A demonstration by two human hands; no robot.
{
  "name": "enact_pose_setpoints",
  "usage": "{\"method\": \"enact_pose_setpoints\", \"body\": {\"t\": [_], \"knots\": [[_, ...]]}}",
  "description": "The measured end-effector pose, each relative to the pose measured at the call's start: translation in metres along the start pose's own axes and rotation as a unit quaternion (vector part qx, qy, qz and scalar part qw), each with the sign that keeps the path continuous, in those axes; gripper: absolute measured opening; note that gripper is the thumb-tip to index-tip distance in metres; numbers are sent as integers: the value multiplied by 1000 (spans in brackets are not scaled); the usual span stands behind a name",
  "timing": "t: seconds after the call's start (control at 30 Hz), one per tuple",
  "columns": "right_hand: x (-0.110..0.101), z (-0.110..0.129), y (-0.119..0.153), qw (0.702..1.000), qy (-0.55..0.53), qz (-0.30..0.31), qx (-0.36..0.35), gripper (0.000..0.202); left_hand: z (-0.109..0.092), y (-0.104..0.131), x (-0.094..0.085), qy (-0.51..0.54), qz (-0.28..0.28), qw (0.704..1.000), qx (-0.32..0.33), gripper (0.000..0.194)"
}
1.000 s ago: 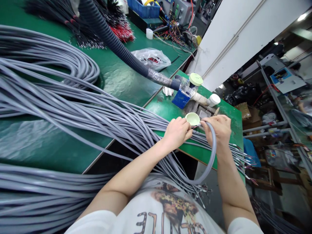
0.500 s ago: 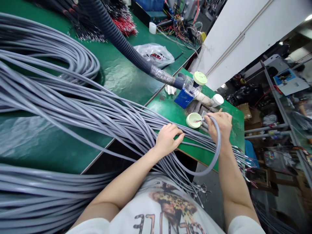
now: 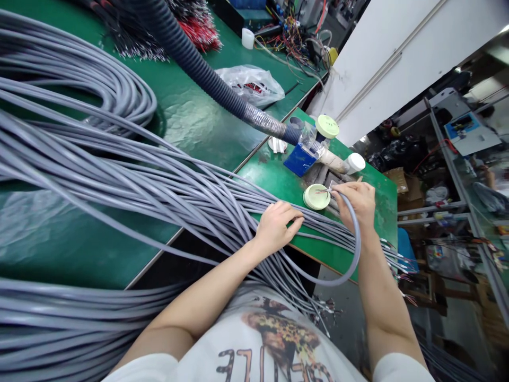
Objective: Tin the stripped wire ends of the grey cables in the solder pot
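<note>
My right hand (image 3: 358, 204) pinches a grey cable (image 3: 356, 239) close to its end. Thin stripped wires fan out from that end over the mouth of a small pale-yellow tub (image 3: 317, 197). From there the cable loops down and back under my left forearm. My left hand (image 3: 276, 228) lies across a thick bundle of grey cables (image 3: 191, 185), thumb apart from the fingers. Its fingertips rest on the cables, and nothing shows gripped in it. Several cable ends with bare coloured wires (image 3: 401, 265) stick out past the right edge of the green bench.
A dark corrugated hose (image 3: 199, 66) crosses above the bench to a blue box (image 3: 301, 158). Nearby stand a yellow-lidded jar (image 3: 327, 126) and a white-capped container (image 3: 355, 163). A clear plastic bag (image 3: 254, 85) lies farther back. More cables (image 3: 71, 323) hang at lower left.
The right hand has shifted very slightly left, and the wire ends now sit a bit higher over the tub. The left hand stays on the bundle.
</note>
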State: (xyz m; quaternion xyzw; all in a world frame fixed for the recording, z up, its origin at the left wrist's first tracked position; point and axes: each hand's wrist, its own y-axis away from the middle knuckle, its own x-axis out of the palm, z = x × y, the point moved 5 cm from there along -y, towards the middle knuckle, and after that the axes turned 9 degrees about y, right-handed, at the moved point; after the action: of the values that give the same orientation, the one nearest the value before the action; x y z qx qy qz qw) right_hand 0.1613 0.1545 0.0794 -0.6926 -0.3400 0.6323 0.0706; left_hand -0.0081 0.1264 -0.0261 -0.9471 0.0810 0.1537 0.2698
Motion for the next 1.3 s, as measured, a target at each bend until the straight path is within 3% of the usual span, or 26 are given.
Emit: {"method": "enact_pose_setpoints", "body": {"t": [0.5, 0.9, 1.3], "knots": [[0, 5, 26, 991, -15, 45, -125, 24, 3, 2, 4, -14, 30, 999, -4, 20], [13, 1, 40, 988, -15, 104, -110, 26, 2, 0, 2, -3, 36, 999, -5, 17], [10, -3, 41, 990, -40, 81, -107, 27, 2, -1, 4, 9, 40, 999, -10, 14]]}}
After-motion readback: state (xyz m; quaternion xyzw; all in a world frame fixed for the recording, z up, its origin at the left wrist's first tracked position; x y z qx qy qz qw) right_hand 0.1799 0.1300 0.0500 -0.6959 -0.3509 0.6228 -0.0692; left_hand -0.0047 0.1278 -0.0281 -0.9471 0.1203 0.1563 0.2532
